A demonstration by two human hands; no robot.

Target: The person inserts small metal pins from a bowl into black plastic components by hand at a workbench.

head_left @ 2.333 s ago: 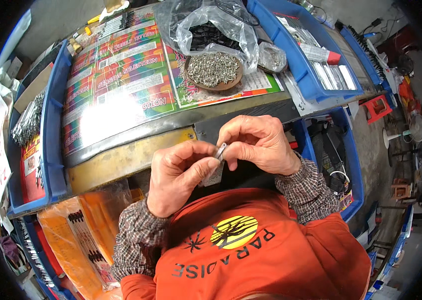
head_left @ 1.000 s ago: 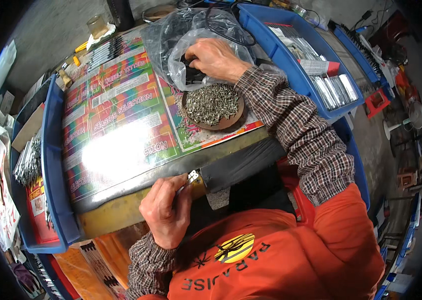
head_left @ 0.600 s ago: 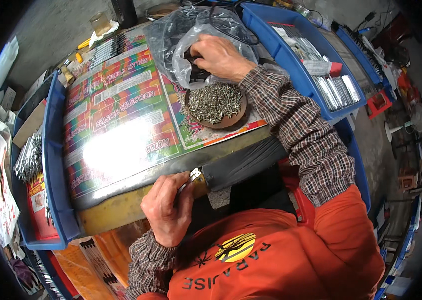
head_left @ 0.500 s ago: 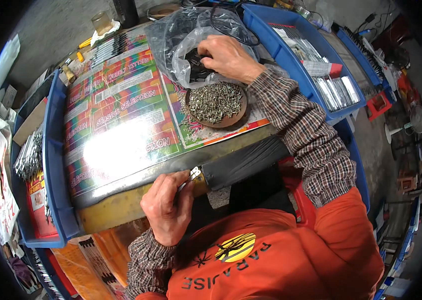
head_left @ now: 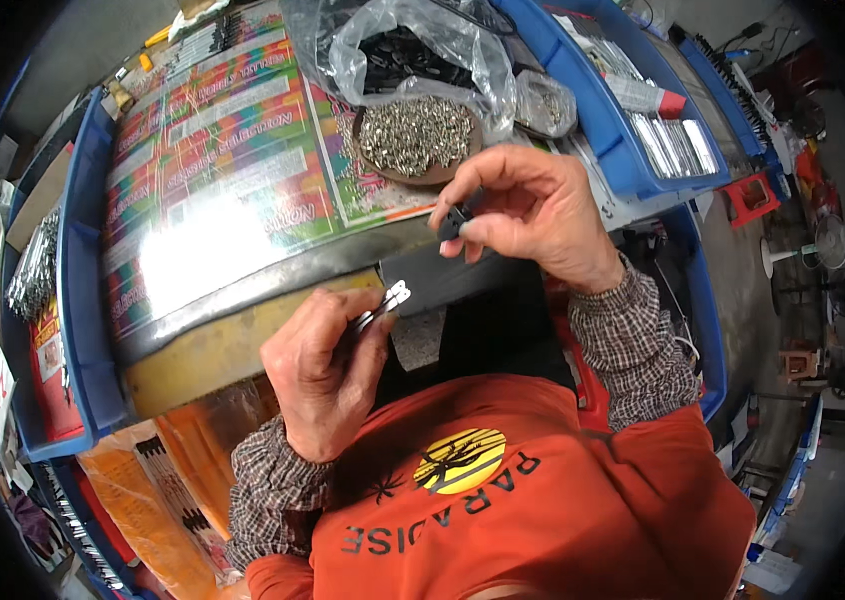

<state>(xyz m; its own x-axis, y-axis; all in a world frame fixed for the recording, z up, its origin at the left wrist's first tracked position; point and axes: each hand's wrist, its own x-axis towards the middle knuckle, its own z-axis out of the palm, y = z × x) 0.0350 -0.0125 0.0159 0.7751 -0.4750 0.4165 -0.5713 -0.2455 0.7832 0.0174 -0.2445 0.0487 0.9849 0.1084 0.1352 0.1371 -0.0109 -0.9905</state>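
My left hand (head_left: 328, 365) is closed around thin silver metal strips (head_left: 398, 294) near the front edge of the worktable, their rounded, holed ends sticking out past the thumb. To its right and a little higher, my right hand (head_left: 543, 215) pinches a small black plastic piece (head_left: 454, 223) between thumb and fingertips. The two hands are apart. Beyond the right hand is a round brown dish (head_left: 433, 180) heaped with small metal rivets (head_left: 413, 135). Behind the dish, a clear plastic bag (head_left: 348, 55) lies open with many black pieces (head_left: 408, 58) inside.
A blue bin (head_left: 83, 290) with bundled metal strips (head_left: 35, 265) flanks the table's left side. Another blue bin (head_left: 643, 182) with flat metal pieces stands at the right. More strips with black ends (head_left: 208, 42) lie at the far left. A small clear bag (head_left: 546, 105) sits beside the dish.
My right hand has come out of the plastic bag and back toward me, now with a black piece in its fingers. My left hand still grips the strips. The view has shifted.
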